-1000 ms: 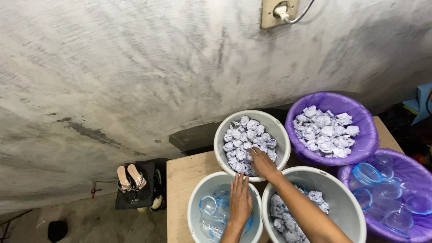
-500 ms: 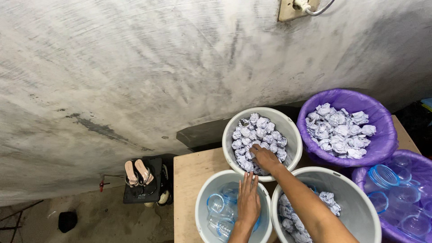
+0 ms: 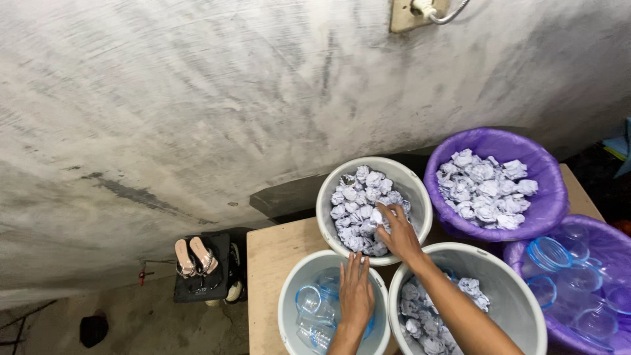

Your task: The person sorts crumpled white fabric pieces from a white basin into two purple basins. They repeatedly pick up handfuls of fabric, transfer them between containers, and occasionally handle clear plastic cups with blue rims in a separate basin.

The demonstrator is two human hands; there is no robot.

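Note:
My right hand (image 3: 397,232) reaches into the far grey bucket (image 3: 414,190) full of crumpled white paper balls (image 3: 358,200), fingers closing around one ball. My left hand (image 3: 355,291) lies flat, fingers together, inside the near left grey bucket (image 3: 289,296), on top of clear plastic cups with blue rims (image 3: 309,306). A third grey bucket (image 3: 513,296) under my right forearm holds more paper balls (image 3: 420,315).
A purple-lined basket (image 3: 545,190) of paper balls and another purple basket (image 3: 611,243) of clear cups stand at the right. All sit on a wooden table (image 3: 263,263) against a grey wall. Sandals (image 3: 194,256) lie on the floor to the left. A socket (image 3: 411,13) is above.
My right hand shifted rightwards within the far bucket and curled its fingers onto a paper ball. The left hand stayed in the cup bucket. The camera swung slightly.

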